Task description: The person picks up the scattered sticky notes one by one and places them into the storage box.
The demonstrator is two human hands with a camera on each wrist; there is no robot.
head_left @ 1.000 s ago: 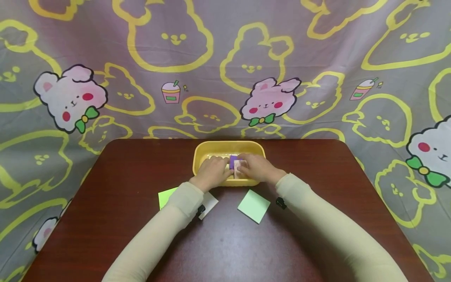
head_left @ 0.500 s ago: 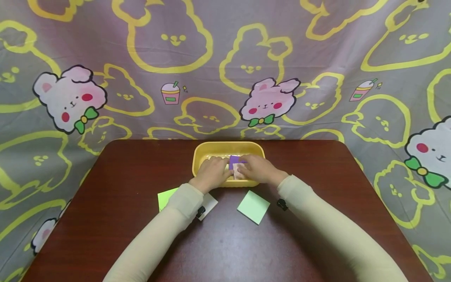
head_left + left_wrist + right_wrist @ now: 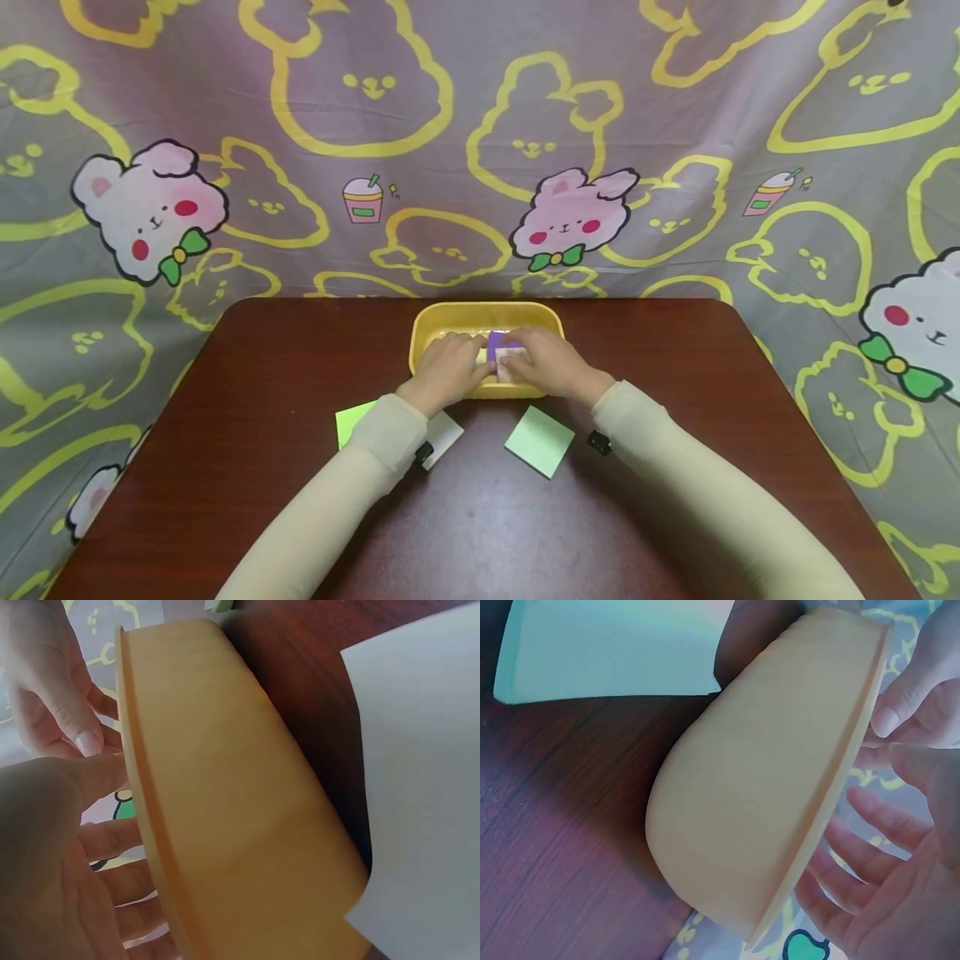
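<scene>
A yellow plastic basin (image 3: 487,388) stands near the table's far edge, and both hands reach into it. My left hand (image 3: 447,367) lies over its left part, beside a pale yellow piece (image 3: 481,357) and a purple sticky-note pad (image 3: 493,342). My right hand (image 3: 551,363) comes in from the right, its thumb touching a pinkish-white pad (image 3: 512,371) in front of the purple one. Relaxed fingers of the left hand (image 3: 67,847) and right hand (image 3: 900,847) show behind the basin wall in the wrist views. That wall hides the pads there.
On the brown table (image 3: 480,517), a mint-green sticky-note pad (image 3: 540,442) lies in front of the basin. A white pad (image 3: 447,437) and a bright green one (image 3: 351,419) lie partly under my left forearm. A patterned cloth (image 3: 450,183) hangs behind the table.
The pinkish-white pad has shifted slightly toward me in the basin, showing more of the purple one at first. Both hands stay almost in place with small finger movements.
</scene>
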